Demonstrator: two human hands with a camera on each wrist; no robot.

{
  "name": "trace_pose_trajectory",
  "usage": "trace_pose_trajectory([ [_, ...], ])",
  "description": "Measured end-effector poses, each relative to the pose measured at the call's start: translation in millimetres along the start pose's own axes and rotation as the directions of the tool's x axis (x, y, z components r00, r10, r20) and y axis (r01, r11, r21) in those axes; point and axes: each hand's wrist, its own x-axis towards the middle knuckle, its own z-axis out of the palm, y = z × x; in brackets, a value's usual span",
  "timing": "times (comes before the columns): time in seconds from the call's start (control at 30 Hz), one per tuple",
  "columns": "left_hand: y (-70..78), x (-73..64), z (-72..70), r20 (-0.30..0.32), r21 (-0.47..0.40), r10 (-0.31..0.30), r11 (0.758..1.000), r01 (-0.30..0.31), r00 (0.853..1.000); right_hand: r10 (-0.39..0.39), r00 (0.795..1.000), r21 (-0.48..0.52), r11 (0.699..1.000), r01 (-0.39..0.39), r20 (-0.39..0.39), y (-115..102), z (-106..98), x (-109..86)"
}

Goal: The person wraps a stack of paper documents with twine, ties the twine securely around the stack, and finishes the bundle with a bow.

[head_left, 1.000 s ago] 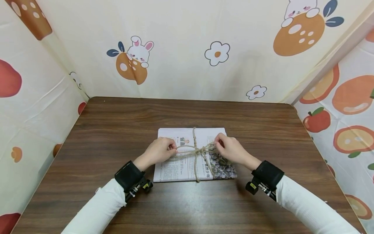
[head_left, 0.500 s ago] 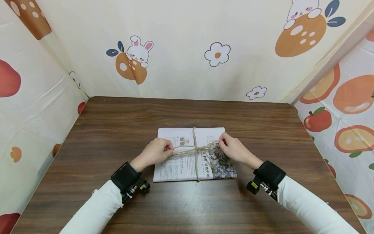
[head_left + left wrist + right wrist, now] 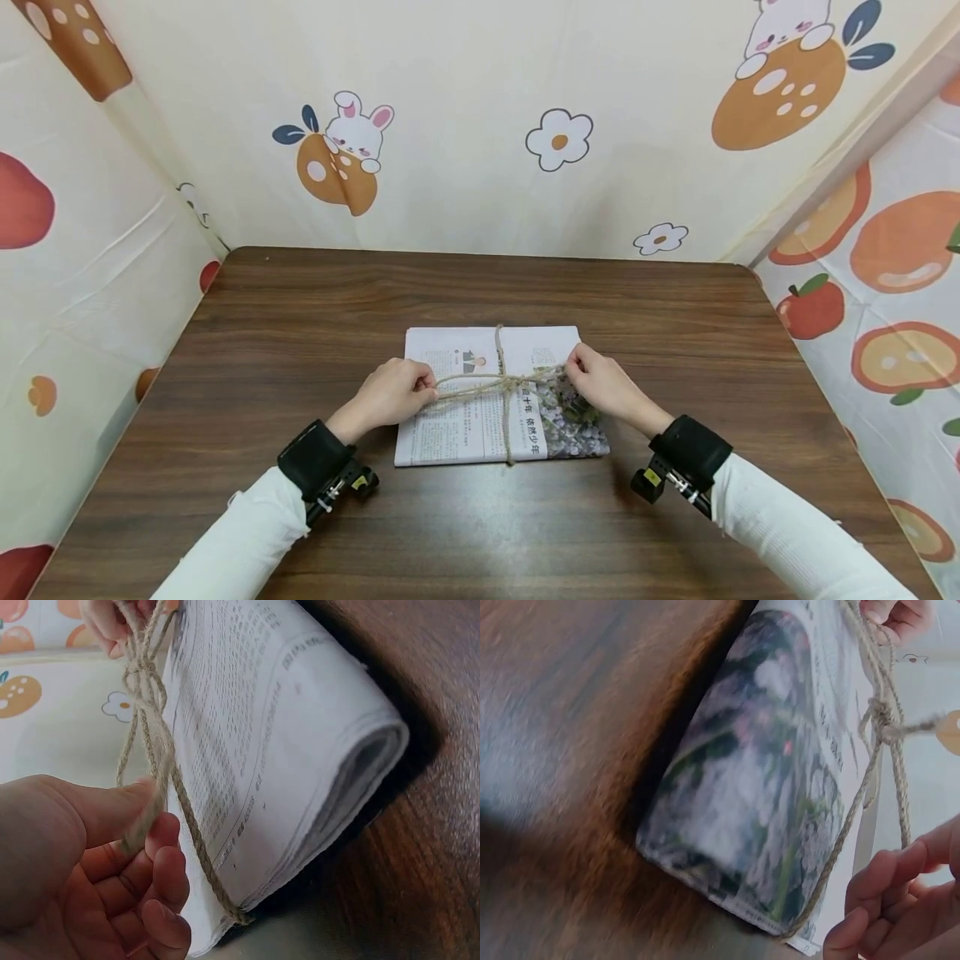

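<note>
A folded bundle of newspapers (image 3: 442, 433) lies flat on the table, bound crosswise with jute twine (image 3: 504, 425). A knot with loops (image 3: 510, 383) sits near the middle of its top. My left hand (image 3: 390, 392) is over the bundle's left edge and pinches twine left of the knot. In the left wrist view the twine (image 3: 166, 765) runs between thumb and forefinger. My right hand (image 3: 606, 383), at the bundle's right edge, pinches twine on the other side. The right wrist view shows that strand (image 3: 901, 795) drawn straight to the fingertips, with a frayed end (image 3: 922, 727) sticking out from the knot.
The brown wooden table (image 3: 480, 542) extends around the bundle on all sides. A cream printed cloth (image 3: 465, 167) hangs behind it, and fruit-patterned cloths stand at the left and right. A black camera strap (image 3: 318, 458) is on each wrist.
My left hand has drawn leftward and slightly nearer, and my right hand has shifted a little right. The twine between them has spread longer on both sides of the knot. The bundle stays nearly still.
</note>
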Motion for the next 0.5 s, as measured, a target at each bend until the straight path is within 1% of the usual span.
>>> trace_pose_trajectory([
  [0.1, 1.6, 0.5, -0.1, -0.012, -0.004, -0.001, 1.000, 0.001, 1.000, 0.002, 1.000, 0.014, 1.000, -0.002, 0.000, -0.5, -3.2, 0.2],
  [0.27, 2.4, 1.7, 0.0, -0.022, -0.022, -0.027, 0.999, 0.026, 0.999, -0.065, 0.998, -0.001, 0.998, 0.065, -0.003, -3.0, -6.3, 1.4],
  [0.3, 2.3, 1.8, 0.4, -0.019, -0.024, -0.034, 0.999, 0.034, 0.999, -0.078, 0.997, -0.008, 0.997, 0.078, -0.001, -3.4, -5.5, 1.1],
  [0.4, 2.3, 1.9, 2.0, -0.009, -0.016, -0.031, 0.999, 0.031, 0.999, -0.108, 0.994, -0.029, 0.994, 0.108, 0.006, -4.2, -0.8, -0.2],
  [0.5, 3.4, 2.3, 3.0, -0.019, -0.022, -0.030, 0.999, 0.029, 0.999, -0.124, 0.992, -0.036, 0.992, 0.124, 0.004, -3.6, 3.8, -2.2],
])
